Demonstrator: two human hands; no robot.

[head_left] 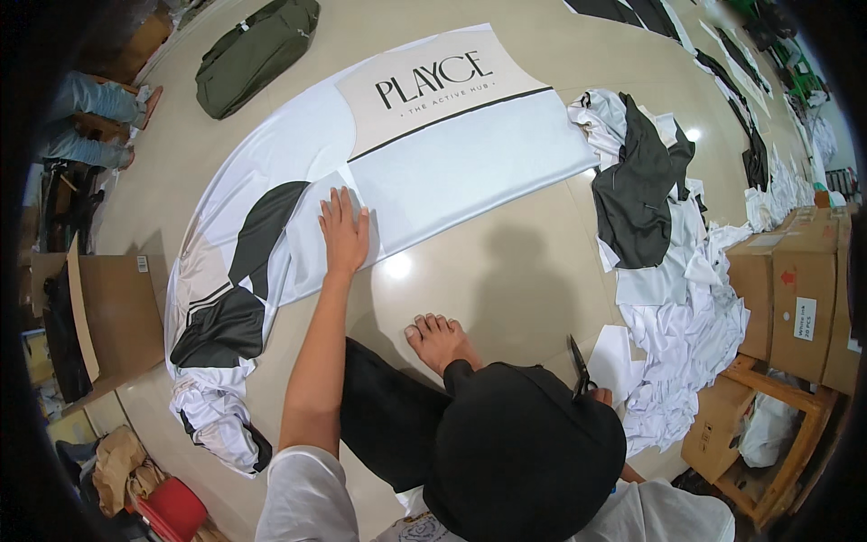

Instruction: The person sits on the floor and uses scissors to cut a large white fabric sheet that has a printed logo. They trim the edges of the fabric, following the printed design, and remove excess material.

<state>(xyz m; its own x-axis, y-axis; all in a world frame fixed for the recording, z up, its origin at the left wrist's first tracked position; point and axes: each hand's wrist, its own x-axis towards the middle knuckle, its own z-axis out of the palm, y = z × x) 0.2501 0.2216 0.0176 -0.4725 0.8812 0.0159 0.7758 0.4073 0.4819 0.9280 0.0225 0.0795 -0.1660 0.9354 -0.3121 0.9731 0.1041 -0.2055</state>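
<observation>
The person's left hand [345, 237] lies flat, palm down, with its fingers a little spread, on a long, smooth white cloth [470, 176]. This cloth is on the shiny tan tile floor [406, 303], in front of the person's bare foot [444, 343]. It has a cream top part with black letters and a thin black stripe, and dark grey patches [262, 237] lie at its left. The right hand [601, 396] holds black scissors [581, 369] with the blades pointing up and away. Only a bit of that hand shows, because the black trouser leg [524, 452] hides the rest. A flat white scrap [612, 361] is just beside the scissors. To the right is a messy heap of white cloth pieces [686, 334], with a crumpled dark grey cloth [635, 203] at its far end. Brown cardboard boxes [799, 262] stand past the heap.
</observation>
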